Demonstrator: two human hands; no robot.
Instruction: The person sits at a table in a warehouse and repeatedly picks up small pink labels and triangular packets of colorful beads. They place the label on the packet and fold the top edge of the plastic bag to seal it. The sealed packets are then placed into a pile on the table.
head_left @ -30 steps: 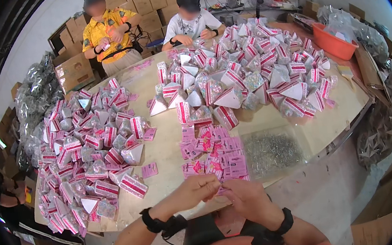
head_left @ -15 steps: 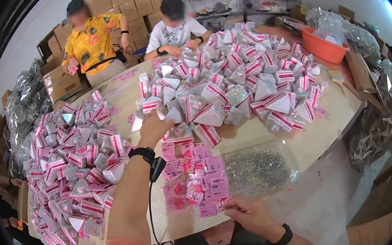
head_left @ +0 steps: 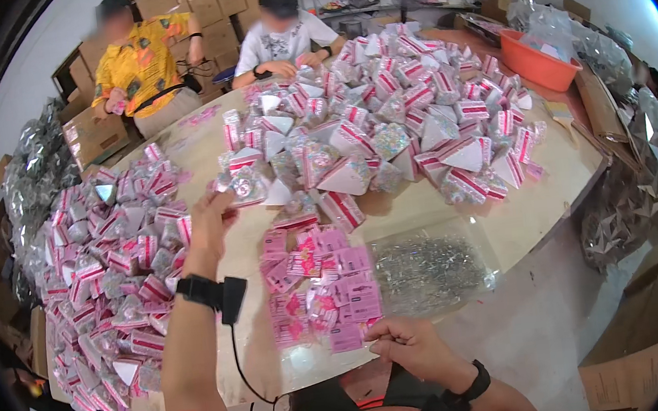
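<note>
My left hand point(head_left: 213, 218) reaches over the table, its fingers closed at the edge of a clear packet point(head_left: 247, 185) with a pink-and-white header and sparkly contents. That packet lies at the near left corner of the large packet pile point(head_left: 354, 139). Close to the table's front edge, my right hand point(head_left: 412, 347) has thumb and fingers pinched together; anything between them is too small to make out. Just beyond it are pink printed cards point(head_left: 355, 303) in loose rows. Beside the cards, small metal pieces point(head_left: 432, 267) lie heaped on a clear plastic sheet or bag.
Another packet pile point(head_left: 112, 276) covers the table's left side. Two people work across the table point(head_left: 535, 224), one in a yellow patterned shirt point(head_left: 146, 64), one in white point(head_left: 288, 45). An orange basin point(head_left: 540, 61) stands at the far right, with cardboard point(head_left: 637, 317) below.
My left hand has drawn back leftward from the large pile, and the packet at its fingers now shows its clear front. My right hand stays pinched near the cards. The view has shifted slightly.
</note>
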